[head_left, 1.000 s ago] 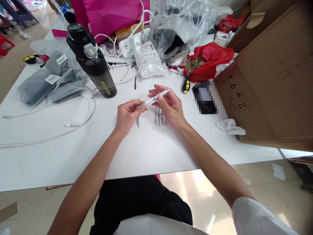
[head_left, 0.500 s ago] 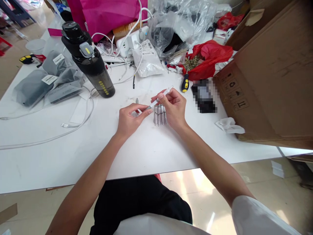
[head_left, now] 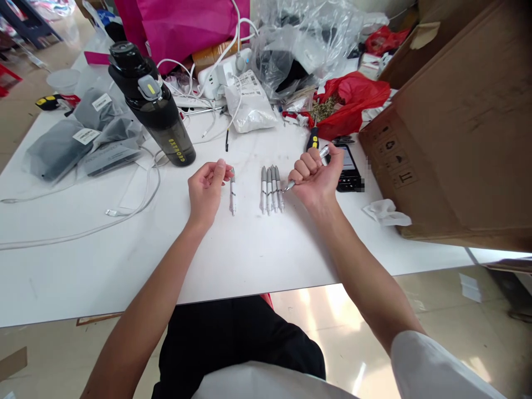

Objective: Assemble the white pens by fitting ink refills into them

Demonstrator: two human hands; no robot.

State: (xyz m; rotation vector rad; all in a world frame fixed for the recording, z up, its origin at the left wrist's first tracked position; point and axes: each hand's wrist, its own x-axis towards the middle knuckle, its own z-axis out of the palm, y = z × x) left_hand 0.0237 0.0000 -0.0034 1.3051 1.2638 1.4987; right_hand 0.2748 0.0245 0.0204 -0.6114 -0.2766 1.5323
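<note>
My right hand is closed in a fist around a white and grey pen. The grey tip sticks out on the left, and my thumb is at the pen's other end. My left hand has its thumb pressed to curled fingers; whether anything small is between them is hidden. Close by its fingertips, a single pen lies upright in view on the white table. Between the hands rests a row of several matching pens, side by side with grey ends pointing away from me.
A black bottle stands back left, near bagged items and a white cable. Behind are a power strip and a white parcel. At right are a screwdriver, a black device and a cardboard box.
Both hands were on one pen; they have moved apart. My left hand let go and went left. My right hand carried the pen right and turned into a fist around it.
</note>
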